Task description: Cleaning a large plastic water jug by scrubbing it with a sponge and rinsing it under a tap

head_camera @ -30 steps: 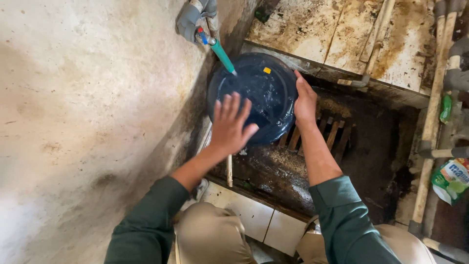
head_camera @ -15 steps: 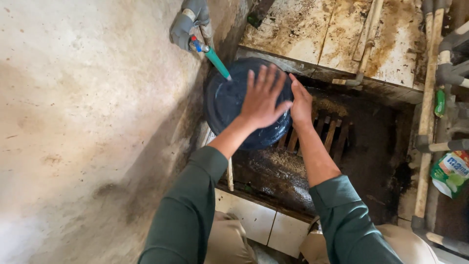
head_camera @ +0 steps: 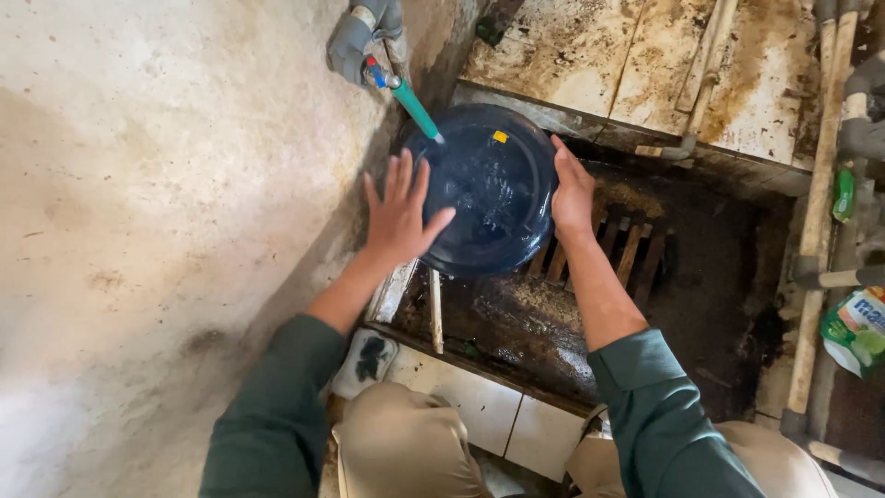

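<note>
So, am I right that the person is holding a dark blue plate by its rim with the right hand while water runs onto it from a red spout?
Not quite: in the head view the spout is green, not red. The right hand does hold the dark blue plate by its rim under the water.

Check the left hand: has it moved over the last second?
Yes. The left hand had slid across the basin toward the right hand; now it is back at the basin's wall-side rim, below the tap.
</note>
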